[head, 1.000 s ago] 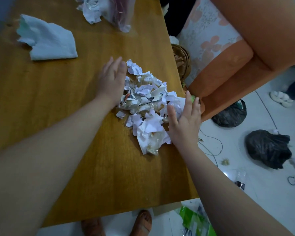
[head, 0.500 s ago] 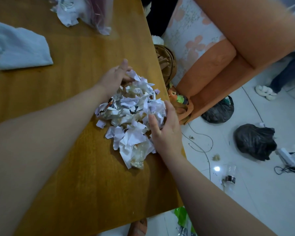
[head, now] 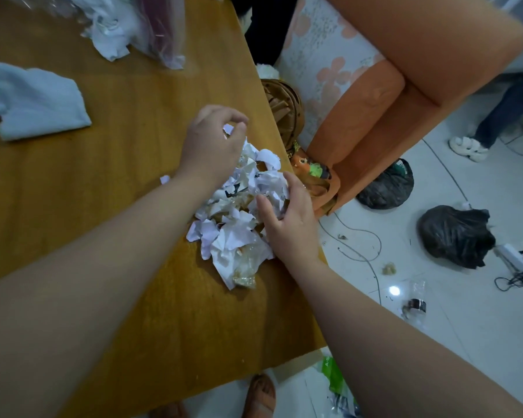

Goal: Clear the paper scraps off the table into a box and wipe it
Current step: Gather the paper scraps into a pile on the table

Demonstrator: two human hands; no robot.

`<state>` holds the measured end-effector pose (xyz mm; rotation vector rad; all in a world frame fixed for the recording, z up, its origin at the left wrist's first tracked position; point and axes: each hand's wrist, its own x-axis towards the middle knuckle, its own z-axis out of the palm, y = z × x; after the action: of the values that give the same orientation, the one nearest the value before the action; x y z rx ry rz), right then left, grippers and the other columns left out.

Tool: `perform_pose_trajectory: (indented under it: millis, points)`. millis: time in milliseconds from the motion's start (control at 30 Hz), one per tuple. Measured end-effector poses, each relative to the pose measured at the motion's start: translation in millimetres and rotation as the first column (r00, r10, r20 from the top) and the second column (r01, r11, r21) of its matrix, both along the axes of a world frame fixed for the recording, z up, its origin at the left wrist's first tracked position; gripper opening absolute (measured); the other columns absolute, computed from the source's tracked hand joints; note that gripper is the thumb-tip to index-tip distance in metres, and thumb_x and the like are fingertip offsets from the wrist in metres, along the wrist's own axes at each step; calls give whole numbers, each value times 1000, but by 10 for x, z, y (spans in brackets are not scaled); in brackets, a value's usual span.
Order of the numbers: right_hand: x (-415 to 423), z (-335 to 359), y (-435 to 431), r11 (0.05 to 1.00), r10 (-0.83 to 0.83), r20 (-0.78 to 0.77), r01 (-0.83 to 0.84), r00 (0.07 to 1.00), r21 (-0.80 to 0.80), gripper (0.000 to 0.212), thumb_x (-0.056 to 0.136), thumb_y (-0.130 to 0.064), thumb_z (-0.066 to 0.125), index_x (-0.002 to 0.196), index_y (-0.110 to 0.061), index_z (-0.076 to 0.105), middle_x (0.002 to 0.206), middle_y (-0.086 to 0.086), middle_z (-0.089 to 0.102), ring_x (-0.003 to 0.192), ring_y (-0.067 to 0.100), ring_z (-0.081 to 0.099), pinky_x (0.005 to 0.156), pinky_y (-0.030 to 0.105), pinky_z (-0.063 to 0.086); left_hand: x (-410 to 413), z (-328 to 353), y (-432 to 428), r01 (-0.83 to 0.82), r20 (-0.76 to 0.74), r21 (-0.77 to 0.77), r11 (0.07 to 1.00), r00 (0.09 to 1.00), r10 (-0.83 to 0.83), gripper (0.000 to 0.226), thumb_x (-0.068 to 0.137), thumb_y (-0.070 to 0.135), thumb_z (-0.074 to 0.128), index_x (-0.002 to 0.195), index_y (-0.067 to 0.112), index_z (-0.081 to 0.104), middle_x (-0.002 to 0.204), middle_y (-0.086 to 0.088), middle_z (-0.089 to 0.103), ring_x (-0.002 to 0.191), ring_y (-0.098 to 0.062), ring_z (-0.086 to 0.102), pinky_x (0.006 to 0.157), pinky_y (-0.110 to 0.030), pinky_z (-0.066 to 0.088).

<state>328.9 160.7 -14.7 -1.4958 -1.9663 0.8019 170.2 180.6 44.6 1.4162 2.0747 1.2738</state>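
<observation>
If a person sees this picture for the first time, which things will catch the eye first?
First, the heap of paper scraps near the right edge of the wooden table, with the left hand and the right hand closing on it from both sides. Next, the pale cloth lying at the table's far left.

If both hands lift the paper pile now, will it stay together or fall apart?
Probably it falls apart: the pile is many loose, torn scraps, not one mass. It looks light, so small bits like the stray scrap may slip out. The left hand and right hand only cup its sides, so pressing inward would likely help.
</observation>
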Motion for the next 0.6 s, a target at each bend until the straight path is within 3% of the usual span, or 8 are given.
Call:
perform_pose_trajectory:
  millis: [133, 233, 367, 433, 500, 600]
  points:
    - [64, 49, 84, 994, 50, -103, -60, 993, -90, 59, 91, -51, 46, 141, -23, 35, 143, 0, 42, 133, 13, 37, 101, 24, 29, 433, -4, -105, 136, 69, -88, 987, 989, -130, 23, 91, 19, 47, 105, 17, 66, 114, 2, 62, 109, -12, 53, 90, -23, 39]
    - [232, 121, 167, 981, -111, -273, 61, 956, -184, 44, 93, -37, 49, 134, -22, 46, 135, -2, 53, 125, 14, 48, 105, 37, 41, 731, -20, -159, 229, 15, -142, 963, 973, -229, 25, 91, 19, 47, 109, 18, 64, 115, 0, 64, 109, -15, 55, 87, -23, 39]
    - [687, 189, 246, 892, -443, -400, 348, 802, -289, 26, 92, -15, 48, 112, -13, 65, 104, 1, 68, 98, 13, 63, 90, 35, 53, 1185, 17, -164, 347, 54, -138, 928, 938, -343, 24, 92, 18, 48, 110, 18, 63, 110, 1, 67, 103, -12, 59, 87, -21, 45]
    - [937, 172, 271, 849, -515, -446, 365, 732, -382, 23, 90, -9, 48, 98, -12, 70, 90, 1, 68, 85, 12, 65, 80, 31, 55, 1479, -4, -152, 423, 113, -160, 892, 905, -409, 26, 92, 19, 48, 114, 20, 61, 111, 2, 67, 103, -12, 60, 87, -22, 47]
    - [1160, 128, 258, 824, -540, -439, 347, 718, -447, 23, 86, -8, 50, 86, -16, 71, 87, 5, 70, 84, 19, 66, 76, 36, 55, 1810, -75, -113, 472, 153, -211, 856, 881, -448, 30, 92, 20, 47, 119, 23, 58, 116, 4, 65, 107, -11, 58, 84, -19, 41]
    - [1487, -9, 228, 798, -560, -394, 347, 729, -493, 25, 84, -11, 46, 94, -16, 68, 90, 9, 70, 86, 26, 66, 69, 39, 52, 2305, -221, -11, 492, 256, -282, 824, 866, -429, 33, 93, 18, 45, 123, 21, 58, 125, 1, 62, 115, -14, 55, 88, -19, 38]
